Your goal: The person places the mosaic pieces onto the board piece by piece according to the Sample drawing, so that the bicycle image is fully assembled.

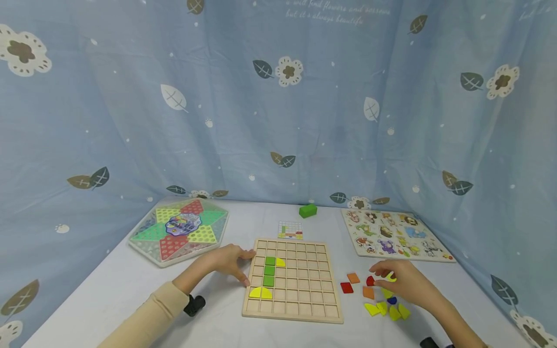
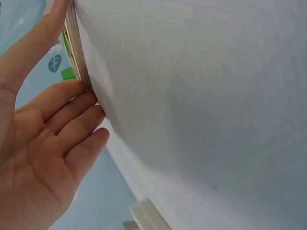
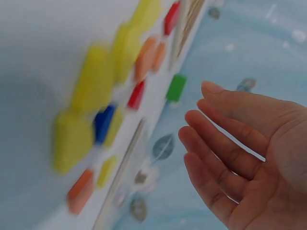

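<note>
My left hand (image 1: 228, 260) rests loosely against the board (image 1: 304, 295), my right hand (image 1: 402, 279) hovers empty; brushing low could scatter yellow pieces (image 1: 394, 313)

Soft, even light; faint shadows on table (image 1: 217, 319); blocks (image 3: 92, 80) blurred in right wrist view.

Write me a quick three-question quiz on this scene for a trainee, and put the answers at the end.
1. Which hand touches the edge of the grid board?
2. How many green squares lie in the grid board?
3. True or false: the green block sits beyond the grid board, farther from the person.

Key:
1. The left hand, at its left edge.
2. Three, in one column.
3. True; it is near the curtain.
</note>
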The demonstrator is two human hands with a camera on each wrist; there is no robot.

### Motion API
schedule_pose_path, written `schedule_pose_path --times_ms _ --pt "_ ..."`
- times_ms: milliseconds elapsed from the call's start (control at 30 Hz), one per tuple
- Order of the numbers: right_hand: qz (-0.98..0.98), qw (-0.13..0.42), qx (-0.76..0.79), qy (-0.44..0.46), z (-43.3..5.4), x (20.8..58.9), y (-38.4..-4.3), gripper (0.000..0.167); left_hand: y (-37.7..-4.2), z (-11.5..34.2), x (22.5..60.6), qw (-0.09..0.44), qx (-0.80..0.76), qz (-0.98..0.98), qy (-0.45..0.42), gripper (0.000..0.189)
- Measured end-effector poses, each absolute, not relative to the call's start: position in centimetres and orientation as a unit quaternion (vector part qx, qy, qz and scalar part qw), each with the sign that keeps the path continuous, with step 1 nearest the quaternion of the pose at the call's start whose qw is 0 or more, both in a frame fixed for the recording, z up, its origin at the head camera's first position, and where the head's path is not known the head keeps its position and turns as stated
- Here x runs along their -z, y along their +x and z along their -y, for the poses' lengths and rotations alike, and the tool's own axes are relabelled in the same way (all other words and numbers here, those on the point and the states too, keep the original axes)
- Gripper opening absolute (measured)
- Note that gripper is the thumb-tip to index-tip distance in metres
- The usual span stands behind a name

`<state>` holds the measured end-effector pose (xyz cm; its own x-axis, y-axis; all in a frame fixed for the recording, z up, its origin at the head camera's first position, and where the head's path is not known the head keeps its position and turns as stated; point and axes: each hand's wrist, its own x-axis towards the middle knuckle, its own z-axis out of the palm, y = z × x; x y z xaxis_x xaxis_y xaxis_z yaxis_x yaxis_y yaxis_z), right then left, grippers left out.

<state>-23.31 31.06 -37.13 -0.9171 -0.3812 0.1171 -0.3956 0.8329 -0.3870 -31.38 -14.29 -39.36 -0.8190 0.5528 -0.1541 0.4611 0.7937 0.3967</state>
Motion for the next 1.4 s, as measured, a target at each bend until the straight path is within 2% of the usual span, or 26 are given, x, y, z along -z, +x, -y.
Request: schedule_pose_path --times_ms 267,667,933,1400 --pt "0.969 0.004 -0.199 0.146 -34.1 38.3 -24.7 0.021 -31.4 14.3 39.4 0.134 -0.175 -0.938 0.266 0.087" --pt "0.968 -0.032 -0.213 0.127 -36.1 39.6 -26.2 0.02 -31.2 14.4 39.2 0.136 -0.176 -0.937 0.27 0.087" --pt "0.964 -0.011 -0.206 0.168 -36.2 39.9 -26.4 0.016 -31.3 14.2 39.3 0.135 -0.176 -0.94 0.261 0.087" --pt "0.966 0.005 -0.204 0.157 -33.9 38.7 -25.9 0.019 -31.4 14.2 39.3 0.135 -0.172 -0.94 0.263 0.087"
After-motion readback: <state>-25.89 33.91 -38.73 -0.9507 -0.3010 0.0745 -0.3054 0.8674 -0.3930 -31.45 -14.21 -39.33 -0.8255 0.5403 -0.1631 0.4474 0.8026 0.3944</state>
